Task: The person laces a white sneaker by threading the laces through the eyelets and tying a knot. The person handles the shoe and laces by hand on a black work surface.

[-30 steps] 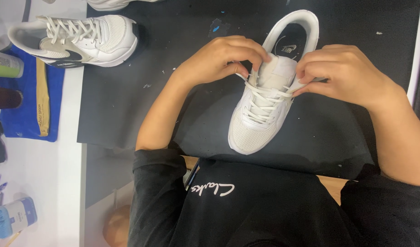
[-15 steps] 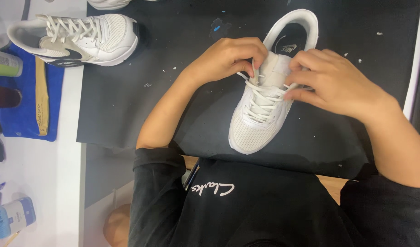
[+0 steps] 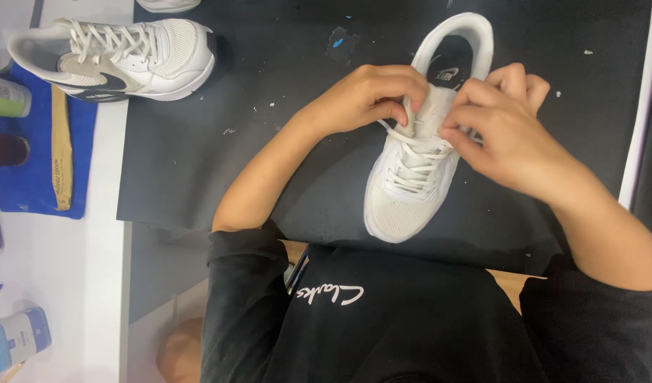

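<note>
1. Head view looked straight down on a black work mat [image 3: 269,163] that filled most of the frame; its surface was flecked with small pale specks and a blue smear near the top centre.
2. A person in a black sweatshirt [image 3: 383,319] took up the bottom of the frame, sleeves pushed up, both forearms reaching toward the upper centre.
3. A white sneaker [image 3: 411,191] lay on the mat right of centre — toe pointing toward the bottom of the frame, heel opening at the top edge, tilted slightly to the right.
4. A second sneaker [image 3: 127,53], white with grey and dark panels and fully laced, lay on its side in the upper left, across the mat's left edge and well apart from the hands.
5. A blue cloth [image 3: 28,163] lay on the white table at the left edge, with a tan strip [image 3: 60,149] resting on it.
6. The left hand [image 3: 361,96] sat left of the shoe's tongue, fingers curled narrow and pinching a white lace [image 3: 404,124] at the top eyelets.
7. The right hand [image 3: 507,124] sat on the right side of the tongue, fingers bent close together on the lace there — touching the shoe's upper.
8. A small bottle with a blue label [image 3: 17,337] lay in the lower left corner.
</note>
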